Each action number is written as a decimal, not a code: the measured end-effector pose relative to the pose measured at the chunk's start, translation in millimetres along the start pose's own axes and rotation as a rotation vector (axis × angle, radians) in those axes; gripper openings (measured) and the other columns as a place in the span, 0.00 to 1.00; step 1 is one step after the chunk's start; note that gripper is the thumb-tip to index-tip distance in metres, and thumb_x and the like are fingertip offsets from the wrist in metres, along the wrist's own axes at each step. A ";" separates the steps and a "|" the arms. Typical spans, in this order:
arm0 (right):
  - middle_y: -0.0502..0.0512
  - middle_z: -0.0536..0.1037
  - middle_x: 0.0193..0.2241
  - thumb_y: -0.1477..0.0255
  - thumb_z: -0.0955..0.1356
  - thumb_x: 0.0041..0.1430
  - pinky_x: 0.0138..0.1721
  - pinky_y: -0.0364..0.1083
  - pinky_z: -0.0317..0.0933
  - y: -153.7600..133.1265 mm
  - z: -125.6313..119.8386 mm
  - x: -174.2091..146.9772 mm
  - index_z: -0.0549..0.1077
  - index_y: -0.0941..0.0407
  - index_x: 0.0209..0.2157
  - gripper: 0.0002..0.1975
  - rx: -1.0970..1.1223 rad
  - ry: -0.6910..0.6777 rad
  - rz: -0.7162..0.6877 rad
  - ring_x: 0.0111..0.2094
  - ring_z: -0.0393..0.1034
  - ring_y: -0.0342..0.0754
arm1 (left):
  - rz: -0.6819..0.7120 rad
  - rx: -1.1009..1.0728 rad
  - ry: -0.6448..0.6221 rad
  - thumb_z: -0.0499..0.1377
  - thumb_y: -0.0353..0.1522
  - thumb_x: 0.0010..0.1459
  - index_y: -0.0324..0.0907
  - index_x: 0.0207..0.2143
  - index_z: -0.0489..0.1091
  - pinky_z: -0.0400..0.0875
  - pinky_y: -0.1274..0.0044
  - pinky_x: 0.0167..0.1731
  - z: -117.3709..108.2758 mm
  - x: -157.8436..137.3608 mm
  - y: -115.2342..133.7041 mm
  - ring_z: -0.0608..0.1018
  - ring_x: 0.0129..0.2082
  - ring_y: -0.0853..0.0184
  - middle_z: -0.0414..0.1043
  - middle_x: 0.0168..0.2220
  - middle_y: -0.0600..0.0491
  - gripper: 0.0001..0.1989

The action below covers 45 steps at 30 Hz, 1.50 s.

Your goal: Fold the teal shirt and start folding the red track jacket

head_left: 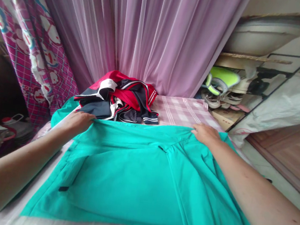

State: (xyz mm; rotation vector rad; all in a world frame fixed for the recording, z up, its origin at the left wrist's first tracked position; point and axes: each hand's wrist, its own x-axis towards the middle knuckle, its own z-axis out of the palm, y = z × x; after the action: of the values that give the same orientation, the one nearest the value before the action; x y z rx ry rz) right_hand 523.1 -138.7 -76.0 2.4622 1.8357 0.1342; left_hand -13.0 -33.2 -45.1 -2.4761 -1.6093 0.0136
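- Left hand (83, 120) looks to be pinching the far edge of the green jacket (130, 183), right hand (206, 134) same deal
- jacket's spread nearward from both, long axis hand-to-hand
- sleeve (189, 185)'s nearer the right

Glowing purple behind, darkening low on the left

Draping 2 curtains: 1 pleated lilac curtain (154, 36) across the back, 1 magenta curtain (46, 52) with cartoon figures on the left. Showing pale light at the far left edge. Standing a dark-framed rack (274, 90) on the right, bearing a pale basin (260, 40), near a greyish wall (278, 4). Exposing light floor (268, 171) beside brown panelled wood (288, 158).
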 end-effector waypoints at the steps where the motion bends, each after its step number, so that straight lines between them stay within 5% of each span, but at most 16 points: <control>1: 0.63 0.78 0.50 0.64 0.62 0.67 0.45 0.50 0.64 -3.5 -1.2 -1.7 0.77 0.54 0.51 0.17 0.006 0.077 0.057 0.49 0.73 0.57 | -0.044 0.033 -0.010 0.49 0.37 0.65 0.46 0.47 0.77 0.67 0.66 0.48 -4.0 1.0 2.3 0.79 0.47 0.55 0.81 0.45 0.47 0.18; 3: 0.65 0.76 0.52 0.67 0.60 0.68 0.45 0.51 0.64 -12.7 -2.2 -5.6 0.73 0.55 0.55 0.19 0.058 0.140 0.180 0.48 0.73 0.57 | -0.112 0.081 -0.028 0.49 0.35 0.64 0.43 0.48 0.76 0.67 0.64 0.48 -9.2 3.0 10.0 0.78 0.48 0.52 0.80 0.46 0.43 0.19; 7: 0.69 0.74 0.53 0.73 0.62 0.66 0.48 0.52 0.64 -32.7 0.1 -15.1 0.70 0.57 0.59 0.21 0.141 0.028 0.254 0.51 0.72 0.58 | -0.111 0.073 -0.004 0.49 0.28 0.62 0.38 0.54 0.73 0.65 0.60 0.52 -6.1 0.9 33.2 0.75 0.54 0.49 0.76 0.54 0.38 0.22; 11: 0.71 0.71 0.58 0.69 0.61 0.67 0.55 0.59 0.60 -58.8 -8.4 -24.3 0.69 0.58 0.61 0.23 0.153 0.118 0.148 0.57 0.66 0.64 | 0.036 -0.074 0.089 0.45 0.33 0.67 0.43 0.60 0.70 0.64 0.64 0.58 6.8 -16.5 57.8 0.73 0.59 0.55 0.71 0.60 0.44 0.24; 15: 0.64 0.57 0.69 0.61 0.57 0.70 0.64 0.60 0.51 -105.2 -17.8 -38.6 0.61 0.55 0.67 0.28 0.233 0.191 -0.157 0.68 0.53 0.61 | 0.226 -0.212 -0.027 0.50 0.48 0.65 0.49 0.56 0.73 0.70 0.67 0.54 19.6 -39.5 73.8 0.76 0.54 0.57 0.74 0.57 0.49 0.24; 19: 0.55 0.49 0.73 0.55 0.55 0.71 0.69 0.61 0.38 -142.8 -7.5 -56.5 0.54 0.48 0.71 0.31 0.235 -0.115 -0.401 0.72 0.41 0.56 | 0.215 -0.188 -0.075 0.51 0.50 0.64 0.49 0.53 0.74 0.72 0.68 0.50 16.5 -51.9 71.8 0.77 0.52 0.56 0.75 0.54 0.48 0.24; 24: 0.56 0.48 0.73 0.53 0.51 0.71 0.69 0.65 0.34 -153.7 -10.3 -55.9 0.55 0.49 0.70 0.32 0.249 -0.315 -0.409 0.73 0.39 0.56 | 0.041 -0.068 -0.222 0.44 0.46 0.68 0.44 0.43 0.77 0.74 0.68 0.43 -4.1 -52.0 69.8 0.80 0.44 0.55 0.79 0.43 0.46 0.25; 28: 0.56 0.54 0.71 0.58 0.49 0.72 0.69 0.62 0.40 -178.4 -22.6 -49.6 0.58 0.50 0.69 0.30 0.343 -0.141 -0.424 0.71 0.46 0.54 | 0.140 -0.152 -0.033 0.44 0.43 0.69 0.45 0.59 0.70 0.65 0.65 0.60 2.8 -38.1 92.4 0.73 0.60 0.56 0.71 0.61 0.45 0.25; 31: 0.54 0.49 0.73 0.57 0.50 0.72 0.70 0.62 0.36 -196.3 -18.3 -47.4 0.53 0.49 0.71 0.31 0.321 -0.178 -0.471 0.72 0.42 0.53 | 0.073 -0.206 -0.063 0.44 0.45 0.69 0.47 0.68 0.58 0.51 0.56 0.67 23.0 -26.0 106.0 0.58 0.70 0.54 0.56 0.71 0.47 0.29; 35: 0.54 0.45 0.73 0.55 0.50 0.71 0.70 0.62 0.31 -166.2 -0.7 -36.6 0.49 0.50 0.72 0.32 0.235 -0.251 -0.382 0.73 0.38 0.51 | -0.142 -0.200 -0.156 0.41 0.49 0.69 0.50 0.72 0.48 0.45 0.47 0.66 46.6 -20.7 98.4 0.48 0.73 0.52 0.44 0.74 0.48 0.33; 41: 0.57 0.48 0.73 0.56 0.48 0.71 0.70 0.63 0.34 -42.3 23.6 -19.1 0.51 0.53 0.72 0.33 0.114 -0.183 0.130 0.72 0.40 0.54 | -0.266 -0.162 -0.148 0.41 0.53 0.66 0.47 0.73 0.46 0.46 0.48 0.66 50.7 -22.7 90.9 0.46 0.73 0.50 0.40 0.75 0.47 0.37; 45: 0.61 0.47 0.73 0.56 0.47 0.71 0.69 0.65 0.38 -9.2 26.6 -14.9 0.51 0.56 0.72 0.34 0.101 -0.160 0.288 0.72 0.41 0.56 | -0.299 -0.144 -0.124 0.41 0.55 0.65 0.49 0.72 0.48 0.46 0.43 0.64 45.5 -23.7 98.3 0.47 0.73 0.46 0.42 0.74 0.46 0.38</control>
State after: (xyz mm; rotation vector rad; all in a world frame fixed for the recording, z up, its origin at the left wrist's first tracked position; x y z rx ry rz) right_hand 513.0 -150.5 -103.9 2.7036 1.4532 -0.1409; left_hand 61.3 -86.5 -108.0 -2.3477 -2.0875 0.0096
